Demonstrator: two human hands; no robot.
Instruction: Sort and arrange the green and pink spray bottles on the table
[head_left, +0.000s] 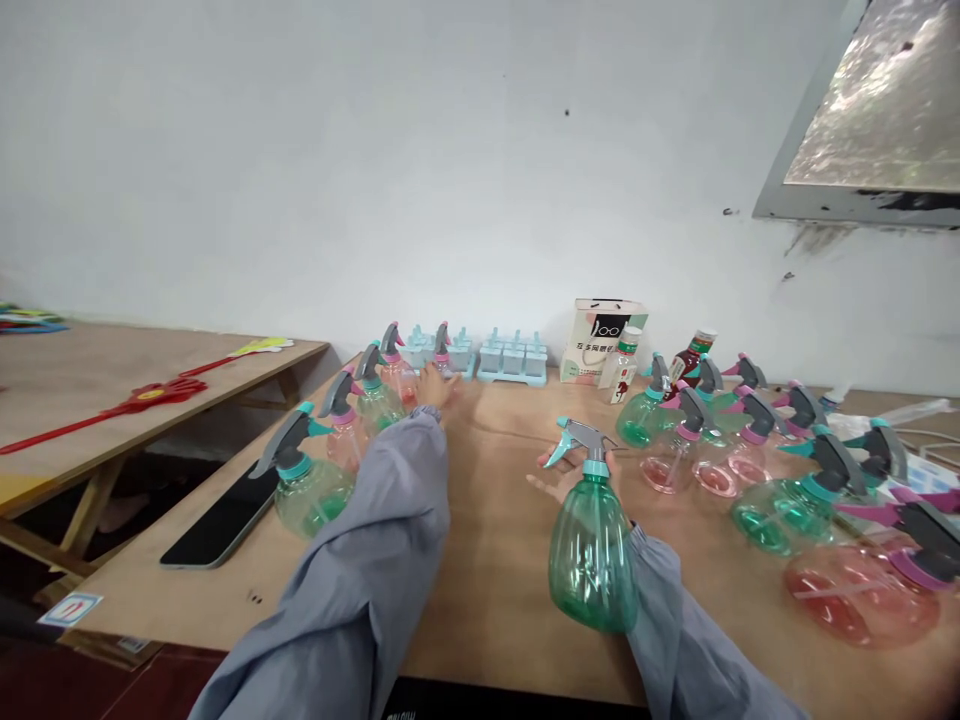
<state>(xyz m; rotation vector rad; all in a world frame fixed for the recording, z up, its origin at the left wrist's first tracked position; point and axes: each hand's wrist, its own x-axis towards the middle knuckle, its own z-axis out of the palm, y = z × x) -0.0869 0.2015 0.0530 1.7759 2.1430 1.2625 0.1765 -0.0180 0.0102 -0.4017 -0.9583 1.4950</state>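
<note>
My right hand (559, 484) is behind a clear green spray bottle (592, 560) with a grey and turquoise trigger head, gripping it near the neck. Some of its fingers stick out to the left, and the bottle hides the rest. At the back of the table my left hand (436, 388) reaches far forward, its fingers closed round a pink spray bottle (443, 362) with a grey and pink head. Beside my left arm stands a row of spray bottles, among them a pink one (396, 378) and a green one (311, 497). Little of the bottle in my left hand shows.
Blue ice-pop moulds (513, 358) stand against the wall, near a paper bag (596, 340) and small bottles (624, 362). More spray bottles, including a pink one lying over (862, 595), crowd the right. A phone (225, 520) lies left; another table (97, 390) stands beyond.
</note>
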